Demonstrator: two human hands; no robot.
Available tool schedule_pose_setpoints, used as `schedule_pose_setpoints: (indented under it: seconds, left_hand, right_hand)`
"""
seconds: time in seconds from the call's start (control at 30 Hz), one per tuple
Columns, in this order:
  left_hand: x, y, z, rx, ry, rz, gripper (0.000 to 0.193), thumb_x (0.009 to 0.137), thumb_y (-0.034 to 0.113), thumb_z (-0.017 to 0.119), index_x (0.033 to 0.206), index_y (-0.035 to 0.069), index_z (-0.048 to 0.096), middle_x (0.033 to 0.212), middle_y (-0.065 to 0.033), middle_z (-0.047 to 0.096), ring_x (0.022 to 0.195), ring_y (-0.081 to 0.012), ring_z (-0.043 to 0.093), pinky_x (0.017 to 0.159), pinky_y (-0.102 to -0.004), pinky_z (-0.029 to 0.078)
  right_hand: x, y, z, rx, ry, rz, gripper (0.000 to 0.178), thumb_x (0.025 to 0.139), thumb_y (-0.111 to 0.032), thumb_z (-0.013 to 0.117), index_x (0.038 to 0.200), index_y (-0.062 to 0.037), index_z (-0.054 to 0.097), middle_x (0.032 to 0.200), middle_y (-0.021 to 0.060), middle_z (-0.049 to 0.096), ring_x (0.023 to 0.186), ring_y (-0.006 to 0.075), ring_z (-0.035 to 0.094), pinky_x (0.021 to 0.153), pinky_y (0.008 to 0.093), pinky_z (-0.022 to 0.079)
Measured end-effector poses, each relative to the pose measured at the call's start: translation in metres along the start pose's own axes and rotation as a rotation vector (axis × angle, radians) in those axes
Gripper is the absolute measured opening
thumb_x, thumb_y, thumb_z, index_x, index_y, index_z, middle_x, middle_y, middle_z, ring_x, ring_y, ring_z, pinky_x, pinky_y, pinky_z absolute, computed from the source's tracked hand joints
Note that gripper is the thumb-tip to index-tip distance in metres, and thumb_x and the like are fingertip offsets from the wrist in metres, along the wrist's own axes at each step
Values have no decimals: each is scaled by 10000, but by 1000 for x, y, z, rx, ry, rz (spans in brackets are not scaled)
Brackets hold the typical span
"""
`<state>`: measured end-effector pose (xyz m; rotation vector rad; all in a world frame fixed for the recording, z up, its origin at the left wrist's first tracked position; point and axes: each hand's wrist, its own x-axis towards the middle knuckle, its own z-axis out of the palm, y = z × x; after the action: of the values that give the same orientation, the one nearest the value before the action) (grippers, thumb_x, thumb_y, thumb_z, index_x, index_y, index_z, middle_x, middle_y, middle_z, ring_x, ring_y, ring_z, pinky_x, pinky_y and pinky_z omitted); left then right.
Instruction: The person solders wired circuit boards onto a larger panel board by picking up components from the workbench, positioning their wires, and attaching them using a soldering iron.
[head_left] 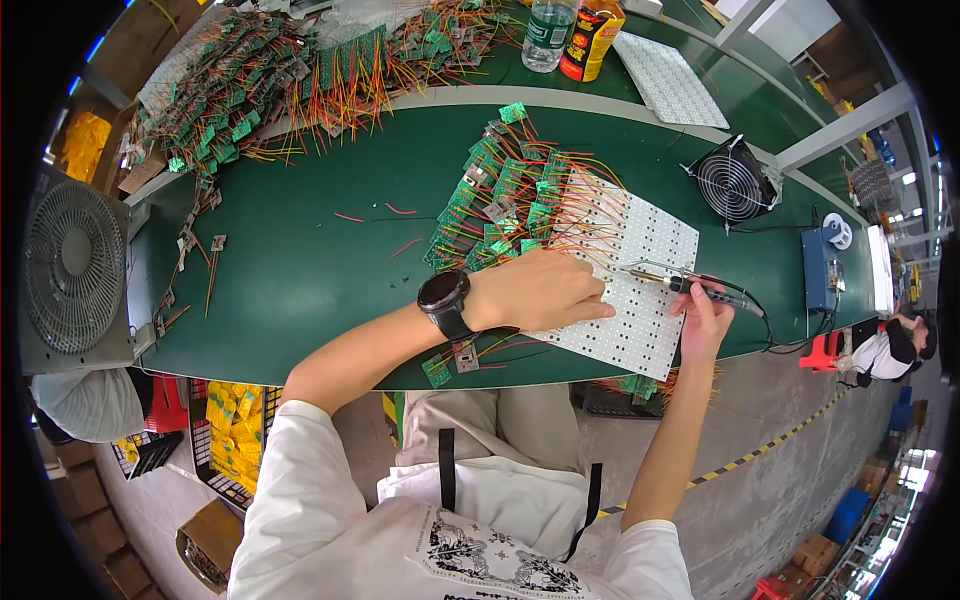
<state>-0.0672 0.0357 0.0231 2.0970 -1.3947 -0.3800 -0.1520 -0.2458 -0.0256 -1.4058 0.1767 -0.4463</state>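
Here, at a green workbench (pixel 310 240), I grip a black-handled soldering iron (pixel 735 296) in my right hand (pixel 706 315), its metal tip (pixel 650 276) pointing left over a white dotted panel (pixel 650 325). The panel lies aslant at the bench's near edge. My left hand (pixel 540 290) reaches across it, fingers bent; from my remote post I cannot tell whether they pinch anything. Just beyond, green circuit boards (pixel 508 185) crowd together, their red and yellow wires (pixel 590 205) fanned onto the panel, with a black fan (pixel 735 185) standing to the right.
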Motion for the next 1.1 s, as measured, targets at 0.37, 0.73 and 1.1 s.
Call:
schedule_pose_setpoints:
  seconds: [0.37, 0.73, 1.1]
  left_hand:
    - [10, -5, 7, 284, 510, 130, 204, 807, 204, 681, 810, 15, 604, 908, -79, 611, 884, -254, 598, 748, -384, 503]
    - [11, -8, 21, 172, 474, 220, 129, 770, 188, 691, 835, 79, 668, 795, -34, 623, 831, -214, 584, 783, -357, 462]
    - [11, -14, 28, 176, 484, 74, 102, 807, 148, 642, 785, 49, 635, 736, -90, 608, 735, -276, 606, 730, -395, 466]
  right_hand:
    - [0, -4, 6, 47, 38, -1, 211, 863, -90, 649, 1007, 59, 607, 674, 115, 631, 501, 170, 583, 479, 256, 450]
    - [1, 1, 0, 12, 7, 23, 202, 869, -90, 645, 1004, 57, 615, 675, 111, 633, 510, 166, 579, 492, 259, 449]
    - [0, 1, 2, 46, 0, 8, 206, 853, -54, 651, 1017, 63, 609, 762, 110, 641, 525, 175, 594, 485, 277, 459]
